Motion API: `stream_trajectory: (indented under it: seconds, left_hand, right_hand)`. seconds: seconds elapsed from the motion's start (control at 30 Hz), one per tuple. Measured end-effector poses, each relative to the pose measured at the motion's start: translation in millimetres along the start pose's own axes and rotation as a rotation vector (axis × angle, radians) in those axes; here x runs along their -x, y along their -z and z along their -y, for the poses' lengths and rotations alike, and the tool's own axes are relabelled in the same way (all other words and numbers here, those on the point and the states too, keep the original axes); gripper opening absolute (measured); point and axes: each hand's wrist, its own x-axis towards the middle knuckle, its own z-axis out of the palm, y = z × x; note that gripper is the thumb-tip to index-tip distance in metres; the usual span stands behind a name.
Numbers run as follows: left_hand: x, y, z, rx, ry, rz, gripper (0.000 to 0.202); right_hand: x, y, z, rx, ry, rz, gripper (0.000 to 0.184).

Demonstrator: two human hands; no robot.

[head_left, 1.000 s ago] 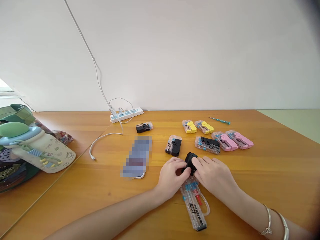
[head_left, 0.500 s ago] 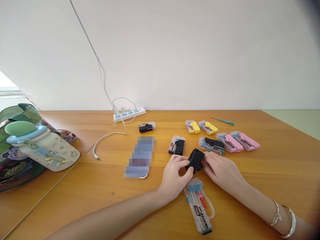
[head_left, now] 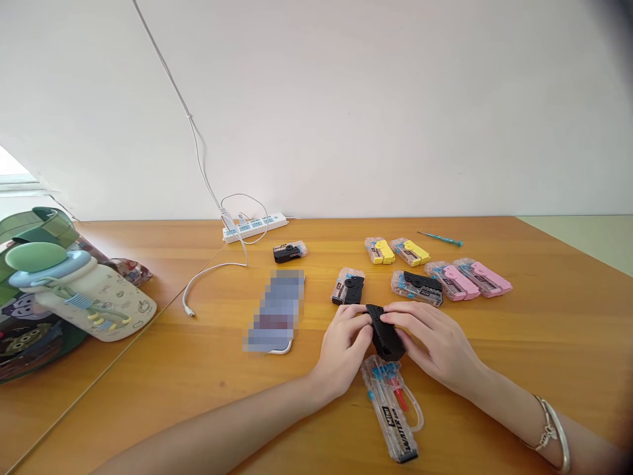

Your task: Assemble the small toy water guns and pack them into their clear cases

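Observation:
Between my two hands is a black plastic casing piece (head_left: 386, 335), gripped from both sides just above the table. My left hand (head_left: 343, 353) pinches its left edge with thumb and fingers. On the other side, my right hand (head_left: 438, 340) has its fingertips on the top and right edge of the piece. Right below lies a clear toy water gun body (head_left: 393, 415) with blue fittings, a red part and a curved trigger guard, its lettering reading MINI WATER. Its upper end is close under the black piece.
Folded mini water guns lie beyond my hands: black ones (head_left: 349, 288), yellow ones (head_left: 380, 252) and pink ones (head_left: 459, 282). A teal screwdriver (head_left: 442, 239) is behind them. Leftward are a phone (head_left: 277, 313), a white cable (head_left: 212, 267), a power strip (head_left: 254, 226) and a bottle (head_left: 109, 297).
The black casing piece has been turned, so its narrow edge now faces up instead of its broad side. My right fingers have shifted over its top. The clear water gun body stays put.

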Motion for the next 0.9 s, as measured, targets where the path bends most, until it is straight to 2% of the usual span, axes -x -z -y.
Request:
stream_trajectory:
  seconds: [0.13,0.23,0.4,0.57,0.9]
  left_hand:
    - [0.4,-0.3,-1.1,0.015,-0.006,-0.02,0.026]
    - [-0.8,-1.4,0.3,0.001,-0.009,-0.001,0.022]
    - [-1.4,-2.2,-0.3,-0.041,-0.026,0.053,0.023]
    - [-0.3,-1.3,-2.5,-0.056,-0.032,0.053,0.026]
    - [-0.2,-3.2,-0.2,-0.097,-0.049,0.074,0.021]
  right_hand:
    - [-1.3,-0.6,-0.2,0.041,0.046,-0.035,0.021]
    - [-3.3,0.0,1.8,0.061,0.046,-0.014,0.017]
    - [-5.8,4.2,9.1,0.07,-0.011,0.055,0.012]
    - [-7.6,8.4,16.4,0.199,-0.082,0.105,0.011]
    - [-6.5,-1.6,24.1,0.408,0.033,0.111,0.02]
